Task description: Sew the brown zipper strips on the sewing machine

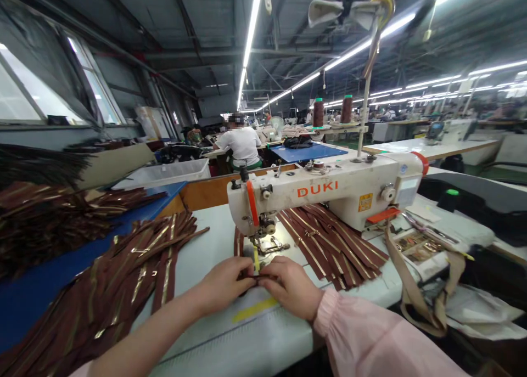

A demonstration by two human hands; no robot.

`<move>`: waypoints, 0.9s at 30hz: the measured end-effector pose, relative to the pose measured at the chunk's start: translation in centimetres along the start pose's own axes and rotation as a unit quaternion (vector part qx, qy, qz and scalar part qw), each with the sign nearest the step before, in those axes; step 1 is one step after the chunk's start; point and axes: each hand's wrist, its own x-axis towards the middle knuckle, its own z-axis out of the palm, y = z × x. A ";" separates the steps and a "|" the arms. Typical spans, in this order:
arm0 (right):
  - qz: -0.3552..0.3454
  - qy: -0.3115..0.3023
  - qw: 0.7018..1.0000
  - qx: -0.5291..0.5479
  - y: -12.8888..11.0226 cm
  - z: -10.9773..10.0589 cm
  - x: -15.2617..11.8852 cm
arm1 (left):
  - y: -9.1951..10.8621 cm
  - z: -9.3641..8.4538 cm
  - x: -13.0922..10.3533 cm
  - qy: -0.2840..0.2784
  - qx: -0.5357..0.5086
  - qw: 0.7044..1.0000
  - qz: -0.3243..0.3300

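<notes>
Both my hands meet in front of the needle area of a white sewing machine (317,193). My left hand (228,281) pinches the left end of a small dark piece (257,279), mostly hidden by the fingers. At its right end, my right hand (290,283) has thumb and fingers closed on the same piece. A brown strip (237,244) lies just left of the presser foot. Many brown zipper strips with gold teeth (333,245) fan out under the machine arm. Another heap of brown zipper strips (123,278) covers the table's left side.
A blue surface (33,300) at the left carries more brown strips. To the right are a parts tray (415,248) and a hanging beige strap (420,305). Two brown thread cones (318,113) stand behind. A person in a white top (242,145) sits farther back.
</notes>
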 end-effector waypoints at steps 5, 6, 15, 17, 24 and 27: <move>0.111 -0.030 0.968 0.222 0.8 -1.2 0.2 | 1.8 -1.7 -3.0 0.009 -0.050 0.996 -0.067; 0.141 -0.048 0.954 0.261 1.0 -1.6 0.2 | 1.8 -2.4 -3.9 0.014 -0.057 0.994 -0.093; 0.236 -0.095 0.927 0.277 0.6 -0.9 2.8 | -3.2 -5.9 -12.1 0.002 -0.080 0.968 -0.237; 0.248 -0.103 0.929 0.256 0.7 0.2 3.6 | -4.5 -5.2 -13.0 0.007 -0.052 0.969 -0.241; 0.273 -0.132 0.928 0.219 1.5 1.2 5.2 | -4.3 -0.1 -11.2 0.143 0.170 0.969 -0.109; 0.283 -0.154 0.922 0.217 1.8 0.9 5.6 | -2.3 2.4 -8.3 0.201 0.199 0.959 0.000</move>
